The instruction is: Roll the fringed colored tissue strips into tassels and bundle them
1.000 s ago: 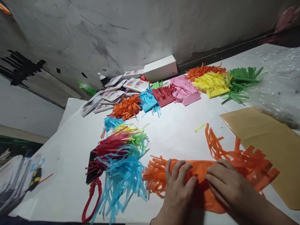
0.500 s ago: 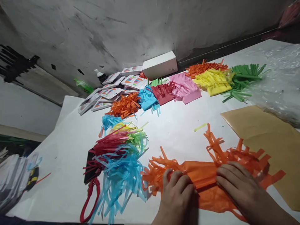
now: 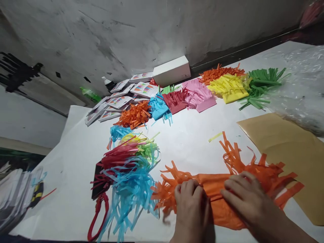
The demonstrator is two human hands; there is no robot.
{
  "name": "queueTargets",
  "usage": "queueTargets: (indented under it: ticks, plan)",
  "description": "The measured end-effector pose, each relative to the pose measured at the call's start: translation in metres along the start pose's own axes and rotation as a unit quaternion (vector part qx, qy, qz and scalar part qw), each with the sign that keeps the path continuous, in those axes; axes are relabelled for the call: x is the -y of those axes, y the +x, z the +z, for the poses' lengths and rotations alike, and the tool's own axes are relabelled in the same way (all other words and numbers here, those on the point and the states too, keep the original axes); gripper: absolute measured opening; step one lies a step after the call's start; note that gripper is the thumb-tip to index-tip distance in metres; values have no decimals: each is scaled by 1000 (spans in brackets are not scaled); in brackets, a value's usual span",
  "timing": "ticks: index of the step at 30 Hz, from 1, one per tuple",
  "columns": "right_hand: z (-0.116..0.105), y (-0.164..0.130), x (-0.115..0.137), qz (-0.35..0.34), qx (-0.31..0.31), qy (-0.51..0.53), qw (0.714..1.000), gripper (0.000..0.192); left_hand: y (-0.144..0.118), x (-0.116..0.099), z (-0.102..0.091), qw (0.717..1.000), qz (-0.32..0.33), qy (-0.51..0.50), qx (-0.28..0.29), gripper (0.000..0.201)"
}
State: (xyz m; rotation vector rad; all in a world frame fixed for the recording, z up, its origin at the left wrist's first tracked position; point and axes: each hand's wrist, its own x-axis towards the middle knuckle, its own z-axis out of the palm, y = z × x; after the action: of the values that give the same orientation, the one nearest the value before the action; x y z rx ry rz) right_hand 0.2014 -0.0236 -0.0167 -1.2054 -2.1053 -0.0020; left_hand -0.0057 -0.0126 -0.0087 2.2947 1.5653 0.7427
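Observation:
In front of me lies an orange tissue-paper tassel sheet [image 3: 217,184], with a plain folded band in the middle and cut fringe at both ends. My left hand [image 3: 189,202] is closed on the band's left part, its fingers curled and bunched over the paper beside the left fringe. Across the band my right hand [image 3: 249,197] has its fingers bent onto the folded paper, near the right fringe. The thumbs are mostly hidden. To the left sits a pile of light-blue fringe [image 3: 134,192] with dark-red fringe [image 3: 118,157] over it.
Fringed tissue bundles in orange [image 3: 135,114], pink [image 3: 198,96], yellow [image 3: 229,87] and green [image 3: 264,81] line the back. White packs [image 3: 118,102] and a white box [image 3: 172,71] stand by the wall. A brown paper envelope [image 3: 286,145] and clear plastic [image 3: 301,91] lie at right.
My right hand has slid left along the orange band toward my left hand. The left fingers have drawn closer together, and the right fringe has shifted slightly left.

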Motion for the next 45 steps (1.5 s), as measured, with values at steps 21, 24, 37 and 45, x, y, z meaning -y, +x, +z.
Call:
queueTargets:
  ticks: [21,24,37,45]
  plan:
    - [-19,-19,-18,-36,49,92,994,28,6,3,8,989,118,-77,-38,16]
    - [-22,-24,-17,-39,23,59,997,29,7,1,-1,990,126,-62,0,15]
    - [-8,-37,-11,70,22,-49,996,5,11,-13,-1,989,126,62,37,12]
    - [5,-29,12,25,32,-25,999,26,21,-10,0,946,291,128,61,17]
